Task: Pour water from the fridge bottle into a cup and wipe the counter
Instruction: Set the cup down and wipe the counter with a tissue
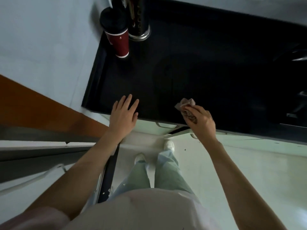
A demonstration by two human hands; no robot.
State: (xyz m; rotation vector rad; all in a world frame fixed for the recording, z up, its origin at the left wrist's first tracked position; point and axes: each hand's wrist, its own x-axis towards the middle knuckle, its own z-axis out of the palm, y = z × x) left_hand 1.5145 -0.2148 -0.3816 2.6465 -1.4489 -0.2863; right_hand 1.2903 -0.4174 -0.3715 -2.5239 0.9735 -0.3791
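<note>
A dark counter (207, 67) fills the far half of the view, stretching left to right. A red lidded cup (118, 39) stands at its far left corner beside a shiny cylinder (138, 19). The left hand (123, 116) rests flat, fingers straight, on the near edge. The right hand (198, 121) pinches a crumpled cloth (186, 103) just above the counter's near edge; unwiped surface lies beyond and to its right.

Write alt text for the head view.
Seen from above, the right hand grips a crumpled cloth over a black counter, the left hand lies flat at its edge, and a red cup stands at the far corner.
</note>
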